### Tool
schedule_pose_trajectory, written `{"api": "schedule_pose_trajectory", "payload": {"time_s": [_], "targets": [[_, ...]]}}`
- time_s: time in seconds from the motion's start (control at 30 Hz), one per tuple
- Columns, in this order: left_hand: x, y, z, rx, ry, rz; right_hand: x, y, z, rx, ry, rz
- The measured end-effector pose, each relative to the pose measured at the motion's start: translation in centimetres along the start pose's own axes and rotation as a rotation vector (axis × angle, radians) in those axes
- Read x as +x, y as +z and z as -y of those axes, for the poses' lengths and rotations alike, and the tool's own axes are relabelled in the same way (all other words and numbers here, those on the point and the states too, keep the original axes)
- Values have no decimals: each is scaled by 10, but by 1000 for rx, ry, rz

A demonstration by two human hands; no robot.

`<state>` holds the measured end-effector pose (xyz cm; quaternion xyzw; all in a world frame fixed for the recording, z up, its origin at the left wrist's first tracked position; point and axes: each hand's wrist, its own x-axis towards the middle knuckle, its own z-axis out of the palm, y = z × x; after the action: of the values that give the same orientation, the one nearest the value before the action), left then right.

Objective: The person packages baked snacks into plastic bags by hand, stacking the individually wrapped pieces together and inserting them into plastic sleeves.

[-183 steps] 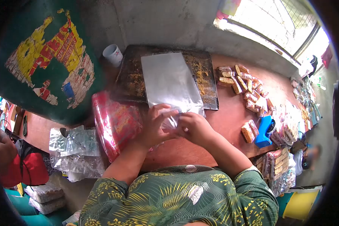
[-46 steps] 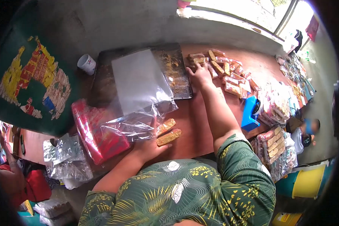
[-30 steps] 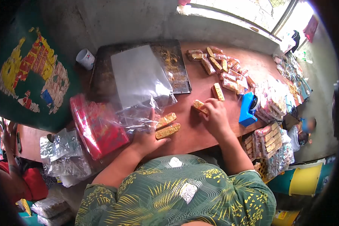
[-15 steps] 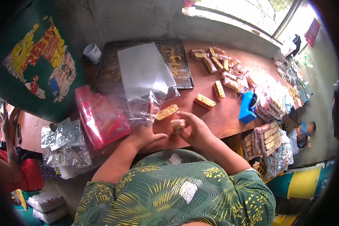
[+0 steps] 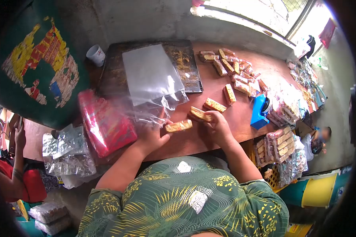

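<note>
My left hand (image 5: 152, 136) is closed on a wrapped bar (image 5: 178, 126), its thumb against the near end; its other fingers are partly behind clear plastic. My right hand (image 5: 219, 126) pinches another bar (image 5: 200, 114) by its right end, just above and right of the first. Two more bars, one (image 5: 215, 105) and another (image 5: 229, 94), lie on the table beyond my right hand. A clear plastic bag (image 5: 152, 112) touches my left hand, at the near end of a stack of clear sheets (image 5: 148, 75) lying on a dark tray (image 5: 194, 71).
Several wrapped bars (image 5: 241, 75) are piled at the back right, beside a blue tape dispenser (image 5: 259, 112). Packed bags (image 5: 281, 146) stand at the right edge. A red plastic pack (image 5: 105, 122) and clear bags (image 5: 67, 152) lie left. A cup (image 5: 95, 55) stands behind. Another person's arm (image 5: 19, 150) shows far left.
Over the last second, my right hand let go of one bar on the table and took hold of another near my left hand. The bar at my left hand has tilted outward, toward the right.
</note>
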<state>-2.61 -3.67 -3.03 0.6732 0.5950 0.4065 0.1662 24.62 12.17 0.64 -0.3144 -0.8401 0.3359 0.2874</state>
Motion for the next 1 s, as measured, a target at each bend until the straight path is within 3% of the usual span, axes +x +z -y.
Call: {"api": "schedule_pose_trajectory", "payload": {"time_s": [0.17,0.3,0.5,0.6,0.7,0.8,0.87,1.0], "targets": [[1,-1,-12,136,-16,6,2,30,23,66,-194,142],[2,-4,-12,99,-112,79,5,36,36,95,-171,197],[5,2,-11,-58,-16,0,1,40,32,184,-182,206],[6,-2,-13,16,-34,18,1,37,34,169,-197,237],[6,-3,-14,44,-67,41,6,28,35,10,-292,264],[5,-5,-15,47,-64,46,24,4,35,-474,-308,7],[6,-4,-15,37,-68,43,38,-9,30,-622,-108,-113],[5,-3,-14,75,-39,11,58,-29,3,-702,-21,92]]}}
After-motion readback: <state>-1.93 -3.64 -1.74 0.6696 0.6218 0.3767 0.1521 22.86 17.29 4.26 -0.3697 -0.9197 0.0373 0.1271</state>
